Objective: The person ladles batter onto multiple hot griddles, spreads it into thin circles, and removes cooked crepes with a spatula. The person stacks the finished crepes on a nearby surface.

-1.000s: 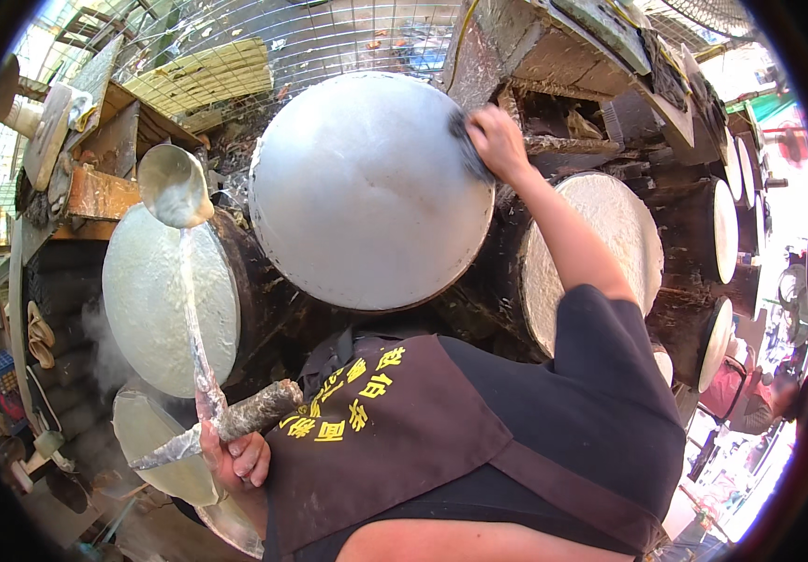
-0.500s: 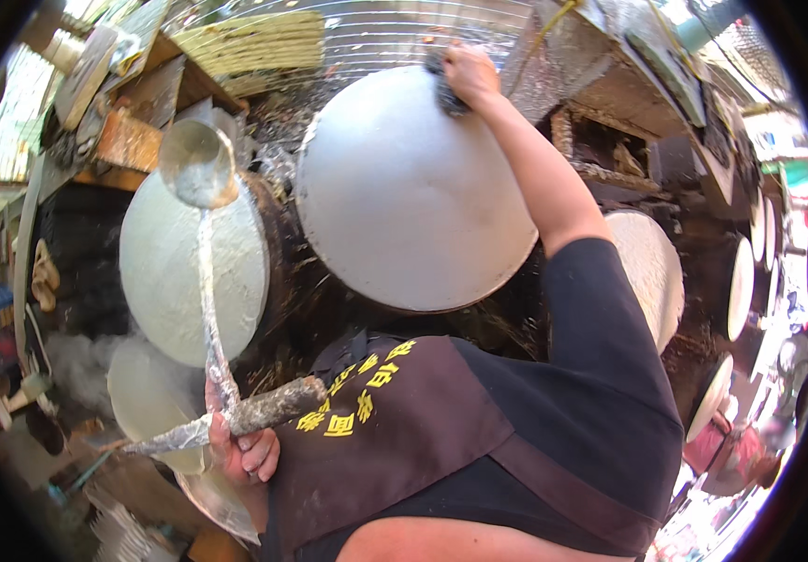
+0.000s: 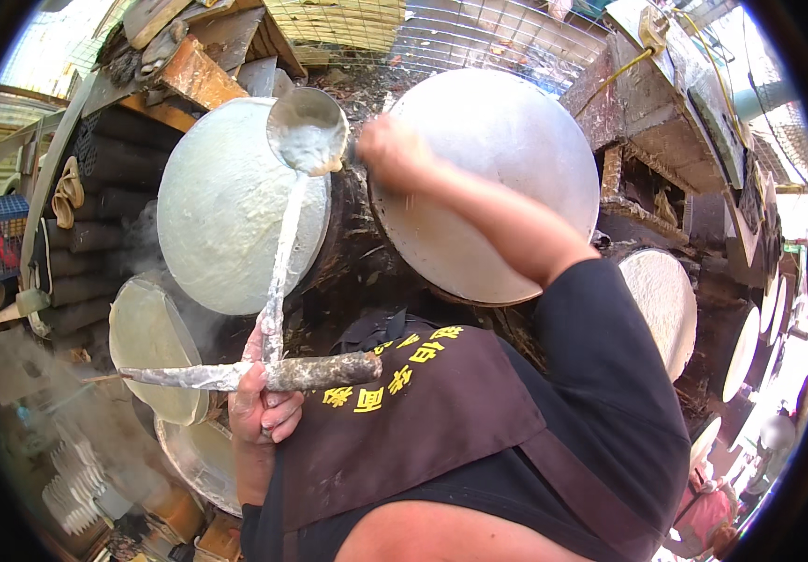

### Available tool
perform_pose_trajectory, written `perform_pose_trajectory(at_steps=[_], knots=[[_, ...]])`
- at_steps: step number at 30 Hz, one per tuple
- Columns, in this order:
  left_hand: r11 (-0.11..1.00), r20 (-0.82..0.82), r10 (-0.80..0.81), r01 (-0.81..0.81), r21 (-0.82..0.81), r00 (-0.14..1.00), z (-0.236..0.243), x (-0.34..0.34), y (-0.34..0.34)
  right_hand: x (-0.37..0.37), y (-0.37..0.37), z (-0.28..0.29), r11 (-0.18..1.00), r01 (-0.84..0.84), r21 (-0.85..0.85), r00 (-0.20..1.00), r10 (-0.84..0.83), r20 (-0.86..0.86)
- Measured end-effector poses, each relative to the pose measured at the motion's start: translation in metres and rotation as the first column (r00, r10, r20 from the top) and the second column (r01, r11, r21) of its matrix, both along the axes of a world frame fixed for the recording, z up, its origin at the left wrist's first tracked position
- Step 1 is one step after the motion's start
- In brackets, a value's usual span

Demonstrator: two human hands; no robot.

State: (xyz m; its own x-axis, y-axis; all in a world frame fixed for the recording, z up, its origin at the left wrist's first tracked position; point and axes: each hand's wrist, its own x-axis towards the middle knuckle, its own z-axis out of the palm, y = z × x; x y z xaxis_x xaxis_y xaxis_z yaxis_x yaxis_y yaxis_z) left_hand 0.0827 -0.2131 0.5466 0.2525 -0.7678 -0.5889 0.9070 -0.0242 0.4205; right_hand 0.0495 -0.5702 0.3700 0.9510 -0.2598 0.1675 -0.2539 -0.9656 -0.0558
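Note:
My left hand (image 3: 266, 405) is closed around two tools at once. One is a batter-smeared ladle (image 3: 308, 131), its bowl holding some whitish liquid above the right edge of a batter-coated round griddle (image 3: 226, 211). The other is a long, whitish blade-like tool with a thick, rough dark handle (image 3: 324, 372), lying crosswise in front of my apron. My right hand (image 3: 393, 155), blurred by motion, is at the left edge of a bare metal round griddle (image 3: 507, 178). A dark pad (image 3: 356, 152) shows partly past its fingers, close to the ladle bowl.
Another coated round pan (image 3: 153, 342) stands at the lower left, with steam near it. On the right are a whitish coated griddle (image 3: 663, 309) and several more rounds. Wooden boxes (image 3: 203, 70) sit at the upper left, with wire mesh (image 3: 488, 37) behind.
My right hand has swept from the bare griddle's far edge to its left edge with the dark pad. The view has shifted, and the ladle bowl now appears farther right over the coated griddle.

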Motion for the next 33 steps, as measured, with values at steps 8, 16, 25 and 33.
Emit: perform_pose_trajectory(at_steps=[8,16,25,33], knots=[[0.997,-0.074,0.028,-0.033,-0.069,0.997,0.0,0.008,0.037,0.007,-0.03,-0.008,0.959,0.248,0.14,0.944,-0.271,0.186],[0.994,0.286,-0.073,0.092,-0.055,0.955,0.023,0.007,0.034,-0.208,0.162,-0.004,0.969,0.137,0.207,0.934,-0.196,0.298],[0.924,-0.003,-0.354,0.35,-0.155,0.935,0.001,0.025,0.033,-0.246,0.003,-0.008,0.531,0.847,-0.023,0.497,-0.777,0.387],[0.978,-0.147,-0.161,0.138,-0.153,0.976,0.006,0.024,0.04,-0.21,0.129,-0.001,0.892,0.446,0.073,0.81,-0.437,0.39]])
